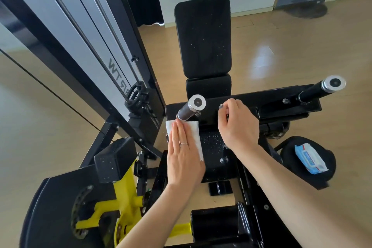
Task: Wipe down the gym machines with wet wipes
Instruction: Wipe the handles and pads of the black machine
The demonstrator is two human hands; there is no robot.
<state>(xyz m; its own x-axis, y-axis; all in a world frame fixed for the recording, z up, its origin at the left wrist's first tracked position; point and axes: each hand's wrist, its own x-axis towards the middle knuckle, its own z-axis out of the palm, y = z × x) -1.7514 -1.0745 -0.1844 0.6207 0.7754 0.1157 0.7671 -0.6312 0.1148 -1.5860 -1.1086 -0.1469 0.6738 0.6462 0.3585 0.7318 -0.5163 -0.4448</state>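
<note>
Two hands, left hand (184,151) on wipe (194,137)

You see bright daylight, a white glare patch on the floor (261,60), and bent wide-angle edges.

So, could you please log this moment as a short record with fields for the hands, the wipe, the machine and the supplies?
left hand: left hand lies flat with straight fingers, pressing the white wipe onto the black seat
right hand: right hand has curled fingers at the black frame bar; grip unclear
machine: back pad upright, two chrome-capped handles, near handle just above the wipe
seat state: white specks beside the wipe
supplies: wipe pack rests on a round black pad to the right
</note>
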